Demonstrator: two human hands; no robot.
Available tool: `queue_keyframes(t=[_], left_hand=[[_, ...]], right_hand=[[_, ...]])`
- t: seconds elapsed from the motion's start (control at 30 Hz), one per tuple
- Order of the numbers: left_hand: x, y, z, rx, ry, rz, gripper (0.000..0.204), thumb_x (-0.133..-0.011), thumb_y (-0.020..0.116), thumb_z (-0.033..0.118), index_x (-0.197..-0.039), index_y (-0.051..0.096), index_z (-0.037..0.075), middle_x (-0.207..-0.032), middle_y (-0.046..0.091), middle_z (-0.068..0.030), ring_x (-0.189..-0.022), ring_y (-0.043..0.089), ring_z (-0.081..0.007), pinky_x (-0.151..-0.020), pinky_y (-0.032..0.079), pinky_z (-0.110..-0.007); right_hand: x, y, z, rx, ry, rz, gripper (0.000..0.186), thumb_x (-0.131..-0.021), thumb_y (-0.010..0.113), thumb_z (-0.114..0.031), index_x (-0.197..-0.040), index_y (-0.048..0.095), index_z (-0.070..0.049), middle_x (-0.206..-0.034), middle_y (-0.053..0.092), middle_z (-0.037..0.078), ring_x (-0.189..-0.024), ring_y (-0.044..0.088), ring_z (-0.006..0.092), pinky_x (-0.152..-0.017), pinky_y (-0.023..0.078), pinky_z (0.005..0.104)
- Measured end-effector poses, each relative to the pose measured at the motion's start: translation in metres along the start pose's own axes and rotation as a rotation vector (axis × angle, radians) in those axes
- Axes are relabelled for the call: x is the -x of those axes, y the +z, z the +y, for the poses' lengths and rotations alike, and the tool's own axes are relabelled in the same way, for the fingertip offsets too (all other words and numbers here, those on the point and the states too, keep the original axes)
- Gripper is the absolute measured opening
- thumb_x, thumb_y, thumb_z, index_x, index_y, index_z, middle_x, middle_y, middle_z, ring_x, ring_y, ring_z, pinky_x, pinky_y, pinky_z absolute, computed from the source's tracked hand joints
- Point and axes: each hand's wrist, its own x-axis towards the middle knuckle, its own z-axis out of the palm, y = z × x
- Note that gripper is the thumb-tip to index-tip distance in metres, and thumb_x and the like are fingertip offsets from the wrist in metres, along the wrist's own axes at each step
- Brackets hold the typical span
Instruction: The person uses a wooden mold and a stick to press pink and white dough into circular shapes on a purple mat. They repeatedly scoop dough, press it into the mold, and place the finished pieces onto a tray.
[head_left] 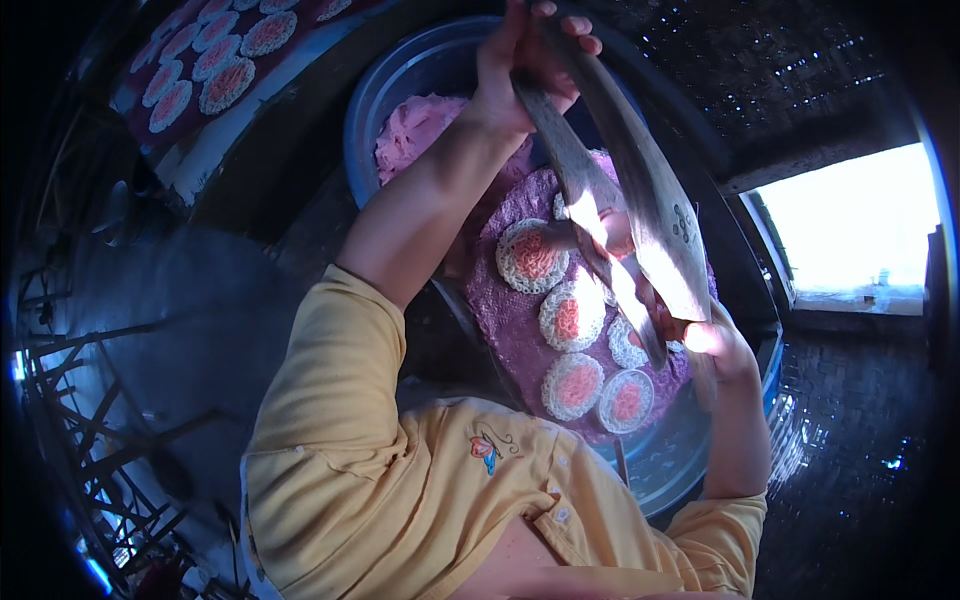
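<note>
A long wooden hand press with two lever-like arms hangs slantwise over a purple sheet. My left hand is closed round its far end. At the near end my right hand grips the wood, its thumb catching bright light. Beneath lie several round lacy discs of white strands with pink centres, among them one disc and another disc. The press hides part of the discs under it. A pinkish piece shows between the two arms; I cannot make out what it is.
Pink dough sits in a large blue basin beyond the sheet. More round discs are laid on a purple surface at the far left. Bright light enters through a window opening on the right. Dark woven walls surround the place.
</note>
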Motion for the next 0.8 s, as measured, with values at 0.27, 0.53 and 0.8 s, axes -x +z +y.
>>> queue_keyframes(t=[0.27, 0.53, 0.8], left_hand=[[-0.069, -0.024, -0.015, 0.062, -0.197, -0.032, 0.050, -0.093, 0.033, 0.057, -0.094, 0.060, 0.015, -0.098, 0.061, -0.0100, -0.098, 0.060, -0.0296, -0.057, 0.057, -0.036], [-0.058, -0.052, -0.017, 0.004, -0.139, 0.163, 0.053, -0.090, 0.033, 0.061, -0.088, 0.059, 0.014, -0.089, 0.060, -0.0116, -0.087, 0.063, -0.0276, -0.041, 0.052, -0.026], [-0.057, -0.037, -0.021, 0.067, -0.124, 0.032, 0.050, -0.090, 0.036, 0.060, -0.084, 0.058, 0.016, -0.083, 0.060, -0.0088, -0.081, 0.059, -0.0272, -0.061, 0.052, -0.035]], right_hand=[[0.007, -0.030, -0.021, 0.119, -0.004, 0.160, 0.093, -0.074, 0.057, -0.058, -0.133, 0.028, 0.007, -0.112, 0.054, 0.023, -0.093, 0.058, 0.0253, -0.082, 0.043, 0.0364], [-0.009, -0.039, -0.012, 0.004, 0.005, 0.149, 0.080, -0.073, 0.062, -0.052, -0.121, 0.044, 0.010, -0.098, 0.057, 0.021, -0.086, 0.059, 0.0266, -0.077, 0.047, 0.0370], [-0.005, -0.037, -0.016, 0.137, 0.075, 0.241, 0.077, -0.072, 0.067, -0.052, -0.115, 0.050, 0.010, -0.093, 0.058, 0.014, -0.081, 0.057, 0.0165, -0.074, 0.046, 0.0258]])
